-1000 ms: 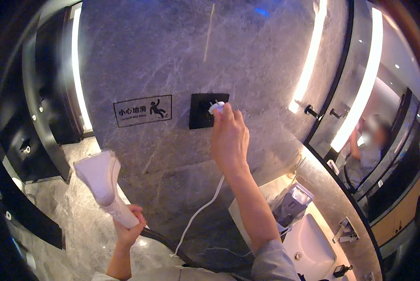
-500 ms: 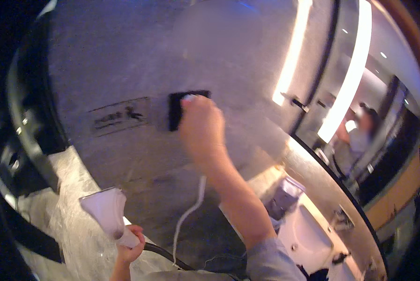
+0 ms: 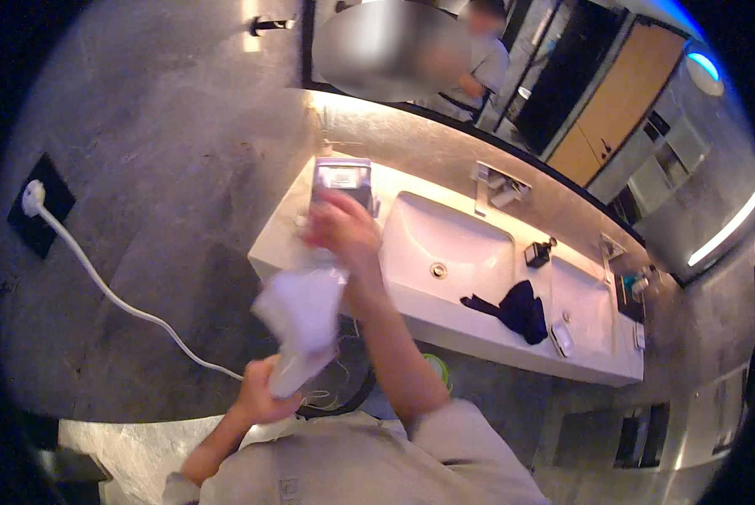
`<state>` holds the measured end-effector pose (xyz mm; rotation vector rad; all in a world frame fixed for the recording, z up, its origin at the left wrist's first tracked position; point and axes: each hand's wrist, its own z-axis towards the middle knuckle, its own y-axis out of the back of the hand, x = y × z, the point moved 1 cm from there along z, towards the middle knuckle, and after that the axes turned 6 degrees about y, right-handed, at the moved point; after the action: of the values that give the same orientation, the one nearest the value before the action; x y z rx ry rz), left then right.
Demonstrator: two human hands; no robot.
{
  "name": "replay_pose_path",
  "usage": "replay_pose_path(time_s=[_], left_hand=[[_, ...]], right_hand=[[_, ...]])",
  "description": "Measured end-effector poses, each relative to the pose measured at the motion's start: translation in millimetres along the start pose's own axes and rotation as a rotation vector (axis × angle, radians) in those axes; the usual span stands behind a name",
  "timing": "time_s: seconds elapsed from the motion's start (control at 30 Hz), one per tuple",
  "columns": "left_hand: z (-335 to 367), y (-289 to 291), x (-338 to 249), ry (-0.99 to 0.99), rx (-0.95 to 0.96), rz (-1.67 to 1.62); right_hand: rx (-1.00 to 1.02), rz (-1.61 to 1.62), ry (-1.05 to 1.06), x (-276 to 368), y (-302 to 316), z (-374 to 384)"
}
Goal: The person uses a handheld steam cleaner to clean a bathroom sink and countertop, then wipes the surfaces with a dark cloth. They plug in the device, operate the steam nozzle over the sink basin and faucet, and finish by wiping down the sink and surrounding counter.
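Note:
My left hand point(image 3: 268, 391) is closed around the handle of a white flared nozzle point(image 3: 301, 307), which looks like a garment steamer head and is blurred by motion. It points up and away from me, below the counter's left end. My right hand point(image 3: 339, 225) hovers just beyond the nozzle's wide end, in front of a grey-lilac box point(image 3: 344, 175) on the counter. Its fingers are smeared, so their grip is unclear. At the far left, a white plug point(image 3: 34, 198) sits in a black wall socket point(image 3: 56, 181), and its white cord point(image 3: 125, 307) runs down toward my left hand.
A white counter point(image 3: 276, 223) holds two sinks, the nearer one a wide basin point(image 3: 445, 244). A black cloth point(image 3: 520, 311) hangs over its front edge beside a dark soap dispenser point(image 3: 540, 251). A green-rimmed thing point(image 3: 436, 370) shows below, near a dark hose point(image 3: 344, 400).
My view has turned right toward the sinks. My right hand has left the wall socket, where the plug now stays. The nozzle in my left hand has been raised between my arms.

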<state>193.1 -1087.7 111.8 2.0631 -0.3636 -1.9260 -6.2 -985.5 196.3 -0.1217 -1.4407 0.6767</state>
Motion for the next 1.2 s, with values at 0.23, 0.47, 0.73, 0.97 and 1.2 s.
replay_pose_path(time_s=[0.23,0.47,0.73,0.97,1.2], left_hand=[[161.0,-92.1,-7.3,0.217,0.427,-0.148],[238.5,-167.6,1.6,0.282,0.553,-0.004],[282.5,-219.1,27.9,-0.045,0.433,0.169],[338.9,-260.6,54.6,0.071,0.384,0.206],[374.8,-293.3,77.1,0.196,0.497,0.180]], right_hand=[[-0.200,0.240,-0.150,-43.4,164.2,-116.2],[-0.534,0.087,-0.172,-73.4,226.1,-52.0],[-0.674,0.473,-0.187,-115.9,315.4,-6.1],[-0.852,0.291,-0.379,-156.4,369.0,27.9],[-0.960,0.297,-0.418,-164.4,408.1,48.7]])
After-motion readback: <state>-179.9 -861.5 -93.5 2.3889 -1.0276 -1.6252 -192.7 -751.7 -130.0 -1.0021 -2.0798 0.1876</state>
